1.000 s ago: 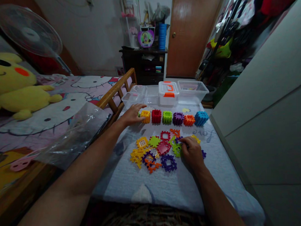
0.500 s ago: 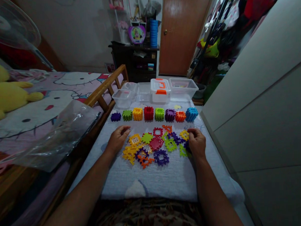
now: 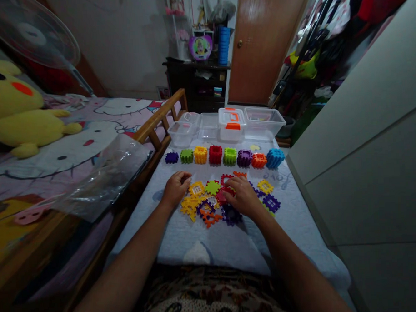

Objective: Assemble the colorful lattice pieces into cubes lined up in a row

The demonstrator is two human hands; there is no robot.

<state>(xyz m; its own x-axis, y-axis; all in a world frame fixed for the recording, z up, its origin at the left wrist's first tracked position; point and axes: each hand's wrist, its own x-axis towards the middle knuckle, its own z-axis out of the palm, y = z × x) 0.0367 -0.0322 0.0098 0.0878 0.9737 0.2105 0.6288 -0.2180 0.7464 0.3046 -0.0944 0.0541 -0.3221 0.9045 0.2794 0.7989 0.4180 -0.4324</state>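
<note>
Loosely curled, my left hand [image 3: 177,190] rests on the cloth just left of the loose tiles, fingertips close together and no tile visible in them. My right hand [image 3: 245,194] is over the middle of the pile, thumb and fingers apart around the edge of a red notched tile [image 3: 223,195] lying there. Around it are a lime tile [image 3: 212,187], yellow window tile [image 3: 197,188], orange piece [image 3: 210,218] and dark purple tile [image 3: 232,215], partly under the hand's shadow. A yellow tile [image 3: 265,186] and purple window tile [image 3: 271,203] lie to the right.
Behind the pile runs a row of colour-sorted stacks, from dark blue [image 3: 171,157] through red [image 3: 215,155] to light blue [image 3: 275,158]. Clear plastic boxes [image 3: 264,122] stand at the far edge. A wooden bed rail [image 3: 159,116] borders the left, a white cabinet [image 3: 358,169] the right.
My right hand has moved left from the right edge of the pile to the red tile, uncovering the purple window tile. The view has swung slightly left; my left hand stays beside the pile.
</note>
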